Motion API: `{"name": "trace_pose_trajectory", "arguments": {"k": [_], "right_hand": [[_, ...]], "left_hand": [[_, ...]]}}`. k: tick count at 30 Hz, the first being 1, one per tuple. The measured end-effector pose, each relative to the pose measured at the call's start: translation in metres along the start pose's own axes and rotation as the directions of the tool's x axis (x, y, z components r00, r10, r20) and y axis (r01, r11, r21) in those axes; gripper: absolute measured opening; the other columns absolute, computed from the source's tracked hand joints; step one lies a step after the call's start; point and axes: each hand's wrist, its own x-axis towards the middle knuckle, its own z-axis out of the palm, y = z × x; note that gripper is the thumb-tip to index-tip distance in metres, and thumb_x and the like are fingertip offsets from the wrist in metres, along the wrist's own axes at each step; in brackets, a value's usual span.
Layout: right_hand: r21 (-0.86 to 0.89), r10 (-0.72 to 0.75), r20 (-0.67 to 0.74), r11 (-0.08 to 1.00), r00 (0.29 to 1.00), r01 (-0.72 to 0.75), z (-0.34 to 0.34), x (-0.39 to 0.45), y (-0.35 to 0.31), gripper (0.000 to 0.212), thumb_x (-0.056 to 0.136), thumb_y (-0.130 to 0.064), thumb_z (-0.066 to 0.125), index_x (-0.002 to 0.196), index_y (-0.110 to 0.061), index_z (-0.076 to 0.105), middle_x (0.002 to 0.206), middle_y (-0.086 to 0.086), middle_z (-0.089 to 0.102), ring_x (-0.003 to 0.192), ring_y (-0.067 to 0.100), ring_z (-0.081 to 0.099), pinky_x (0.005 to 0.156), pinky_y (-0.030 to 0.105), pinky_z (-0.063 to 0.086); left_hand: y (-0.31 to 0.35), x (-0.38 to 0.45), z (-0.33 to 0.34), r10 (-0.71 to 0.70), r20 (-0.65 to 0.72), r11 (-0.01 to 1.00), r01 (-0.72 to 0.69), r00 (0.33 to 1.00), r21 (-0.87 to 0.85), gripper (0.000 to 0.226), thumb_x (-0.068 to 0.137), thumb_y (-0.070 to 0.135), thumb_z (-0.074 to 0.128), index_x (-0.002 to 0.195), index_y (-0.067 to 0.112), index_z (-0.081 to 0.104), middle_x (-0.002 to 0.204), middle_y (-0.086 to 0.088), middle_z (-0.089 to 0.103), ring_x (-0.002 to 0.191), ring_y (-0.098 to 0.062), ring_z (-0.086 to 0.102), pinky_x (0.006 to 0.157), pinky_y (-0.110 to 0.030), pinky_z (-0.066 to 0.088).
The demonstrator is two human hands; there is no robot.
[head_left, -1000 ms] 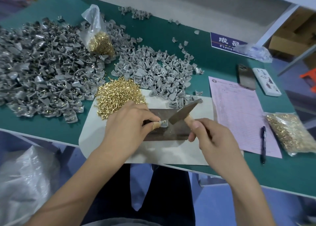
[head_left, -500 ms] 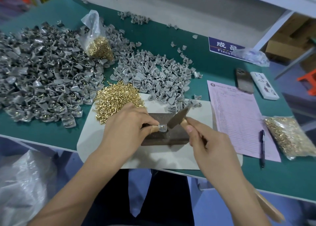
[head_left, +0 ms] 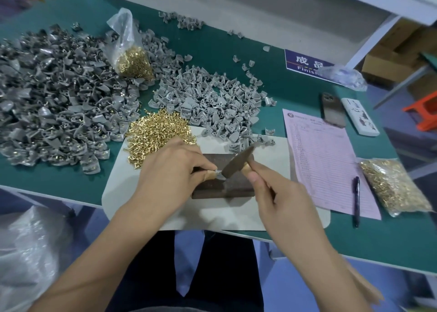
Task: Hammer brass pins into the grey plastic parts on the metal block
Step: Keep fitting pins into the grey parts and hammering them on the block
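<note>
- The left hand (head_left: 170,170) pinches a small grey plastic part (head_left: 220,175) between thumb and fingertips, holding it on the dark metal block (head_left: 222,188).
- The right hand (head_left: 281,200) has its fingers curled round the wooden handle of a small hammer (head_left: 237,161), whose head touches the part.
- The block lies on a pale mat (head_left: 146,188) at the near edge of the green table (head_left: 59,188).
- Loose brass pins (head_left: 158,134) are heaped just left of the block, beyond the left hand.
- Grey parts (head_left: 212,103) are piled on the far side.
</note>
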Motion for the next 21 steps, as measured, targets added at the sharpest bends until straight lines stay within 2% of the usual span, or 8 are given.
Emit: {"name": "trace_pose_trajectory", "arguments": {"k": [2,5,9,12,15,17,19,21], "right_hand": [[-0.038,-0.014,-0.079,0.999,0.997,0.011,-0.003,0.002,0.0,0.035,0.099,-0.063,0.035,0.131,-0.059,0.049,0.083,-0.04,0.063,0.061,-0.004,0.05,0.056,0.021,0.04],[0.098,0.001,-0.121,0.995,0.993,0.011,0.003,0.0,-0.006,0.041,0.101,-0.057,0.039,0.136,-0.046,0.057,0.111,-0.033,0.069,0.079,-0.003,0.062,0.069,0.026,0.051],[-0.074,-0.062,-0.065,0.996,0.996,0.057,0.006,-0.003,-0.007,0.037,0.101,-0.06,0.037,0.135,-0.051,0.048,0.09,-0.02,0.073,0.067,0.005,0.059,0.062,0.03,0.052],[0.07,-0.032,-0.204,0.996,0.978,0.047,0.005,0.001,-0.001,0.04,0.103,-0.055,0.039,0.139,-0.043,0.053,0.108,-0.02,0.075,0.068,-0.005,0.053,0.064,0.023,0.05],[-0.004,-0.034,-0.081,0.999,0.996,0.034,0.006,0.0,-0.003,0.042,0.1,-0.059,0.037,0.137,-0.046,0.053,0.11,-0.017,0.075,0.079,0.002,0.066,0.068,0.029,0.054],[-0.071,-0.017,-0.029,0.997,0.999,0.015,0.002,0.001,-0.002,0.038,0.097,-0.064,0.036,0.133,-0.056,0.049,0.099,-0.027,0.073,0.083,0.002,0.068,0.067,0.03,0.056],[-0.089,0.02,-0.135,0.996,0.991,-0.032,-0.004,0.007,0.004,0.033,0.099,-0.062,0.038,0.131,-0.061,0.048,0.092,-0.026,0.069,0.077,0.002,0.063,0.062,0.025,0.052],[-0.102,0.092,-0.226,0.988,0.97,-0.118,-0.006,0.015,0.013,0.034,0.105,-0.047,0.042,0.137,-0.049,0.054,0.097,-0.013,0.067,0.084,0.012,0.062,0.065,0.033,0.05]], "left_hand": [[0.0,0.0,-0.001,0.002,0.007,1.0,-0.002,1.0,0.007,0.013,0.076,0.052,0.079,0.087,0.045,0.077,0.077,0.024,0.065,0.082,-0.01,0.047,0.052,-0.023,0.034],[0.001,0.0,-0.002,0.0,0.005,1.0,-0.001,1.0,0.016,0.015,0.075,0.053,0.078,0.087,0.044,0.078,0.078,0.025,0.065,0.082,-0.01,0.049,0.053,-0.025,0.036],[0.002,-0.001,-0.003,0.003,0.017,1.0,-0.003,1.0,0.027,0.015,0.076,0.049,0.078,0.091,0.045,0.077,0.08,0.025,0.065,0.081,-0.01,0.047,0.052,-0.023,0.028],[0.001,0.0,-0.003,0.004,0.018,1.0,-0.004,1.0,-0.002,0.017,0.076,0.056,0.074,0.088,0.046,0.077,0.078,0.026,0.064,0.081,-0.009,0.046,0.052,-0.02,0.027],[0.002,-0.001,-0.003,0.01,0.023,1.0,-0.01,1.0,0.014,0.017,0.077,0.055,0.073,0.089,0.045,0.078,0.077,0.025,0.064,0.08,-0.01,0.045,0.052,-0.023,0.031],[0.002,-0.001,-0.003,0.005,0.022,1.0,-0.006,1.0,0.013,0.017,0.077,0.055,0.073,0.09,0.045,0.078,0.077,0.025,0.064,0.079,-0.01,0.045,0.052,-0.025,0.032],[0.001,-0.001,-0.003,0.003,0.024,1.0,-0.003,1.0,0.011,0.018,0.077,0.057,0.071,0.09,0.045,0.077,0.076,0.024,0.063,0.079,-0.011,0.045,0.052,-0.025,0.032],[0.001,-0.002,-0.002,0.001,0.019,1.0,-0.001,1.0,0.023,0.018,0.077,0.057,0.071,0.088,0.045,0.077,0.076,0.025,0.063,0.08,-0.011,0.046,0.052,-0.025,0.031]]}}
